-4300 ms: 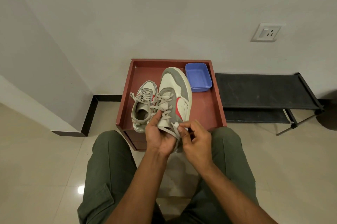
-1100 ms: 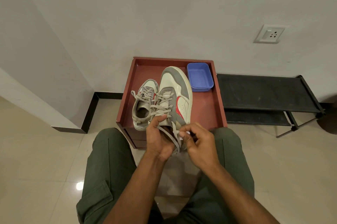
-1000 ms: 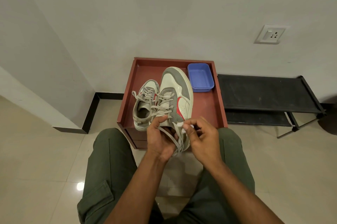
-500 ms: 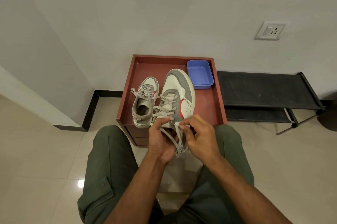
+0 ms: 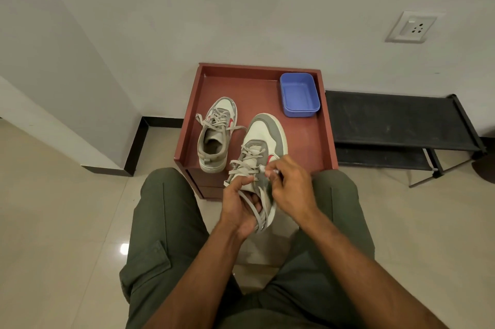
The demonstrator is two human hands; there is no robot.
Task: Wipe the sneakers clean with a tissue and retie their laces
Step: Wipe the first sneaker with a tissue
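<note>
A white and grey sneaker (image 5: 263, 138) with a red side mark is held above my lap, toe pointing away. My left hand (image 5: 238, 208) grips its heel end from below, thumb over the tongue, with a loose lace running across the palm. My right hand (image 5: 290, 186) pinches the white tip of a lace (image 5: 263, 168) at the upper eyelets on the shoe's right side. The second sneaker (image 5: 215, 136) stands on the red-brown cabinet top (image 5: 308, 141), toe away, its laces loose. No tissue is visible.
A blue plastic tub (image 5: 300, 94) sits at the cabinet's back right corner. A low black rack (image 5: 396, 122) stands to the right against the wall. A wall socket (image 5: 411, 26) is above it. My green-trousered knees flank the cabinet on a tiled floor.
The held sneaker has come lower and nearer to my lap. My right hand has moved up from the heel area to the upper eyelets, still pinching the lace tip.
</note>
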